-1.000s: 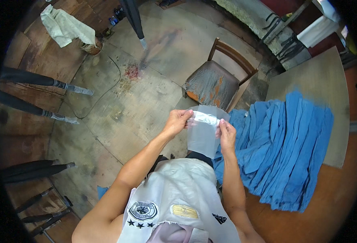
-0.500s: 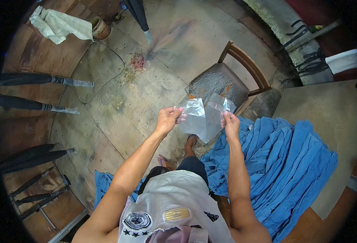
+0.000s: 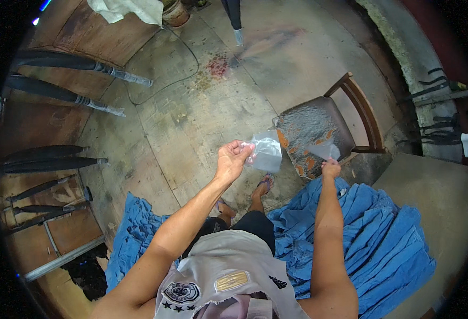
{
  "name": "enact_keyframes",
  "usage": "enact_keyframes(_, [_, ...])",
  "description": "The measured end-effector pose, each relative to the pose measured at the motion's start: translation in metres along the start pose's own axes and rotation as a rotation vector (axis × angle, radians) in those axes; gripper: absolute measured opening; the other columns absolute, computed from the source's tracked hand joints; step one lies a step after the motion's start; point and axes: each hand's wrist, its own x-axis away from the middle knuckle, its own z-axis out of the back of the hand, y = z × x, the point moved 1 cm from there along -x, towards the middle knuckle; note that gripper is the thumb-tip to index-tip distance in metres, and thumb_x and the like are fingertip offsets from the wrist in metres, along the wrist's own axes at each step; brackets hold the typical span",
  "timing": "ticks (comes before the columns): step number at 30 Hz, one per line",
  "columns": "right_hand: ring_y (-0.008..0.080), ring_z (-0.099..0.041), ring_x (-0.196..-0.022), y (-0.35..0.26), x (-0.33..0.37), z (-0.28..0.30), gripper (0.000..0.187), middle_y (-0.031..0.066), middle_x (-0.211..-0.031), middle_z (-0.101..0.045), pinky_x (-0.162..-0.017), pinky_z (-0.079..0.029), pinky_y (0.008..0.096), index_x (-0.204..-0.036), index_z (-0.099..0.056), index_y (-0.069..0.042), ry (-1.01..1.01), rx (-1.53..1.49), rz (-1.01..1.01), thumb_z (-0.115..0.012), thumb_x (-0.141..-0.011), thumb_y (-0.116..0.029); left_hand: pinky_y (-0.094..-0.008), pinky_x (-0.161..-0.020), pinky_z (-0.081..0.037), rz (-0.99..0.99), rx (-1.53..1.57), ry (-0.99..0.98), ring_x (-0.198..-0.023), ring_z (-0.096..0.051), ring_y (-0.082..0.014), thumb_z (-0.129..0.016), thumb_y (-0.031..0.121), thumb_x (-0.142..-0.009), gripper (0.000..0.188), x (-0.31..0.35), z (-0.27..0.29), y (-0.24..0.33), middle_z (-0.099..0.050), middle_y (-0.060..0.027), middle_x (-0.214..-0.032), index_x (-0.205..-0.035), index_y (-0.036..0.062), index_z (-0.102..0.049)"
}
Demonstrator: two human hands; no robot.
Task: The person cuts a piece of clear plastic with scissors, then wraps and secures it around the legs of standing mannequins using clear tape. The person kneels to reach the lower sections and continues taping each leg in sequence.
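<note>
Spread wider apart than 0.5 s ago: left hand pinching clear plastic bag, right hand pinching second clear piece, above worn chair; blue cloth pile below right

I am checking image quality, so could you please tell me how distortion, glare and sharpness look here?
Head view: fisheye bends the chair and floor seams toward a black rim; the clear bag shows pale glare between the left hand and right hand; centre sharp.
</note>
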Motion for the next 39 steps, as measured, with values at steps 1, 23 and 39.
enact_keyframes(1, [0.0156, -0.061, -0.052, 0.001, -0.009, -0.001, 0.024, 0.0083, -0.069, -0.070, -0.049, -0.049, 0.0311, -0.097, -0.071, 0.001, -0.014, 0.021, 0.036, -0.064, -0.101, -0.022, -0.0251, -0.064, -0.053, -0.017, 0.043, 0.010, -0.071, -0.068, -0.0101, -0.073, 0.013, -0.097, 0.016, 0.000, 0.002, 0.001, -0.075, -0.0063, -0.085, -0.099, -0.0019, -0.068])
enact_keyframes(23, [0.0116, -0.066, -0.073, -0.160, 0.262, -0.032, 0.023, 0.0100, -0.094, -0.074, -0.065, -0.053, 0.0257, -0.114, -0.069, 0.001, -0.791, -0.398, 0.367, -0.059, -0.104, -0.017, -0.0250, -0.067, -0.056, -0.074, -0.054, 0.004, -0.074, -0.069, -0.0096, -0.081, 0.005, -0.087, 0.016, -0.003, -0.011, 0.017, -0.075, -0.0102, -0.086, -0.086, 0.0007, -0.066])
enact_keyframes(39, [0.0071, -0.055, -0.058, -0.255, 0.380, -0.017, 0.013, 0.0023, -0.068, -0.063, -0.055, -0.044, 0.0269, -0.089, -0.070, 0.001, -0.651, 0.020, 0.780, -0.073, -0.092, -0.011, -0.0240, -0.064, -0.052, 0.054, -0.058, -0.257, -0.071, -0.062, -0.0072, -0.080, 0.027, -0.091, 0.026, 0.061, 0.058, 0.088, -0.071, 0.0001, -0.081, -0.100, 0.0033, -0.075])
